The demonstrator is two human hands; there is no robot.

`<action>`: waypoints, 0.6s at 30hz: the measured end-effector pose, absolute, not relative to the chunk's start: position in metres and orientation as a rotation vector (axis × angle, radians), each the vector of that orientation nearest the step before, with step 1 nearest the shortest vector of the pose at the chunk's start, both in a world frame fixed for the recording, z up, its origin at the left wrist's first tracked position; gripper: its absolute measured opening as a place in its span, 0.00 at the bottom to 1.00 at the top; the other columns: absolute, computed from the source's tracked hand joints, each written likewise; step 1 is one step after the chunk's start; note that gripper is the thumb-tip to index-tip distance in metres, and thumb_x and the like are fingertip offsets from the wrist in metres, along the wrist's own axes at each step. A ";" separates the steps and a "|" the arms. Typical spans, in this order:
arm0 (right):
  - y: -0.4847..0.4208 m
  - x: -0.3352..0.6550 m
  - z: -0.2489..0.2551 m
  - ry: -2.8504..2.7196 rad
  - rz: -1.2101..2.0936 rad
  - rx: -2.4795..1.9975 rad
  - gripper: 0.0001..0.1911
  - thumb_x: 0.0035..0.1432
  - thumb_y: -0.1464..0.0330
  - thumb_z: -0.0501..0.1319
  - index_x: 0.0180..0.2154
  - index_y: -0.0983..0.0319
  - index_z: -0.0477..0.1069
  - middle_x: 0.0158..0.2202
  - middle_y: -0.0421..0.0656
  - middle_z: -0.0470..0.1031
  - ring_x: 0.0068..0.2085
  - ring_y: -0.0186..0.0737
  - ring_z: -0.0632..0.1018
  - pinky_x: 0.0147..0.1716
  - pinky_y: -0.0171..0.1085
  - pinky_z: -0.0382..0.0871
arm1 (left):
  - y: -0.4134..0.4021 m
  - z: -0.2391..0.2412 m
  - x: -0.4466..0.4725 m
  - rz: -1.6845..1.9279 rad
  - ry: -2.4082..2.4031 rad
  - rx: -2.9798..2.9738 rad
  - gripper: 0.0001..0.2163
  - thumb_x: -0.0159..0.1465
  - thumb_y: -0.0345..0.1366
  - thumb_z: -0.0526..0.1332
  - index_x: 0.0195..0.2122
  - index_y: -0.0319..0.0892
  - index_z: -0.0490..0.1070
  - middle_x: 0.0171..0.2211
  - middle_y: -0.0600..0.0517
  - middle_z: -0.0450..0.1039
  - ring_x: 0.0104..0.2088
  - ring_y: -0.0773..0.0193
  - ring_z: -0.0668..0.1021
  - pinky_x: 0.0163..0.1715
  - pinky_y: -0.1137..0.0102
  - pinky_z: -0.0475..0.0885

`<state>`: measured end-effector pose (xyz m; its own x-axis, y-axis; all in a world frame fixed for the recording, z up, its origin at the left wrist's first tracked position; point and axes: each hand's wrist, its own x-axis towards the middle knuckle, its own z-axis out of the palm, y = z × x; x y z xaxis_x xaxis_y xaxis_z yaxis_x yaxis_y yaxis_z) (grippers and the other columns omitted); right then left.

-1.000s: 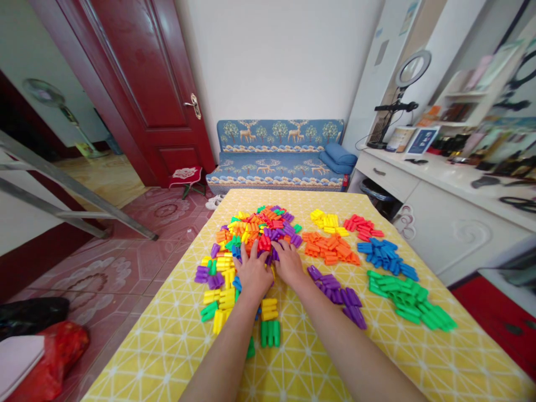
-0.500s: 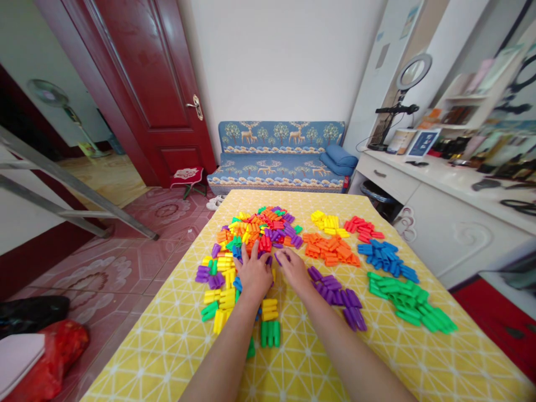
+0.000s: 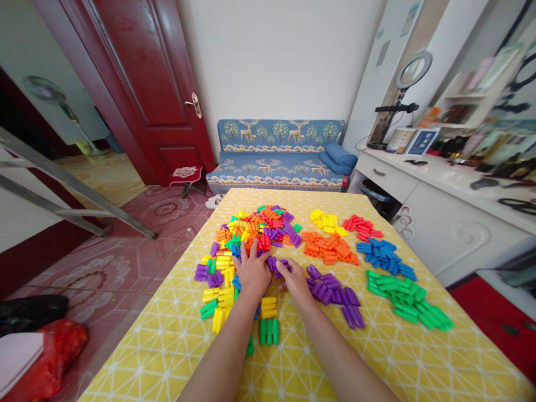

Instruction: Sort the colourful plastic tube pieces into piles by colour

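My left hand (image 3: 254, 274) lies with fingers spread over the near side of a mixed pile of plastic building blocks (image 3: 251, 226) in red, orange, yellow, green, blue and purple. Just right of it, my right hand (image 3: 296, 282) pinches purple blocks (image 3: 274, 264) between thumb and fingers; how many it grips I cannot tell. Beside that hand lies a purple group (image 3: 330, 287). Yellow blocks (image 3: 268, 307) and a green block (image 3: 269, 331) sit below my left hand, part hidden by my forearm.
Farther right on the yellow tablecloth (image 3: 335, 363) are single-colour groups: yellow (image 3: 326, 221), orange (image 3: 330, 248), red (image 3: 362, 226), blue (image 3: 383, 257) and green (image 3: 408, 298). A blue sofa (image 3: 280, 162) stands beyond the table, a white dresser (image 3: 444, 218) to the right.
The purple blocks at my right fingertips now show more plainly between my hands. My right hand has shifted slightly right and down; my left hand stays nearly in place.
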<state>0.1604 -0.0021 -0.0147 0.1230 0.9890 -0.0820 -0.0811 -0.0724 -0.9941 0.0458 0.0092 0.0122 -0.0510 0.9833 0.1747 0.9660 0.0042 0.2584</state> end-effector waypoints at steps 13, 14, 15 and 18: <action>-0.006 0.155 -0.018 -1.206 0.759 -1.303 0.06 0.45 0.68 0.61 0.29 0.60 0.72 0.31 0.41 0.76 0.35 0.41 0.75 0.40 0.40 0.69 | 0.012 0.006 0.044 0.548 2.184 2.183 0.15 0.60 0.42 0.60 0.48 0.59 0.75 0.66 0.56 0.56 0.67 0.42 0.50 0.60 0.38 0.49; -0.007 0.156 -0.018 -1.210 0.734 -1.301 0.05 0.45 0.68 0.60 0.29 0.60 0.72 0.31 0.41 0.75 0.36 0.41 0.75 0.40 0.40 0.69 | 0.012 0.006 0.044 0.545 2.189 2.181 0.14 0.61 0.44 0.59 0.48 0.59 0.75 0.66 0.56 0.56 0.67 0.42 0.50 0.60 0.38 0.49; -0.009 0.157 -0.016 -1.218 0.707 -1.292 0.05 0.45 0.68 0.60 0.29 0.60 0.71 0.31 0.41 0.75 0.36 0.41 0.75 0.40 0.39 0.69 | 0.012 0.006 0.044 0.540 2.192 2.177 0.14 0.61 0.45 0.59 0.47 0.58 0.76 0.66 0.56 0.56 0.67 0.42 0.50 0.60 0.38 0.49; -0.012 0.174 -0.005 -1.229 0.643 -1.270 0.05 0.47 0.67 0.60 0.30 0.60 0.70 0.31 0.41 0.74 0.35 0.40 0.75 0.38 0.38 0.69 | 0.012 0.006 0.045 0.530 2.190 2.171 0.14 0.61 0.48 0.59 0.47 0.58 0.76 0.66 0.55 0.56 0.67 0.41 0.49 0.60 0.38 0.49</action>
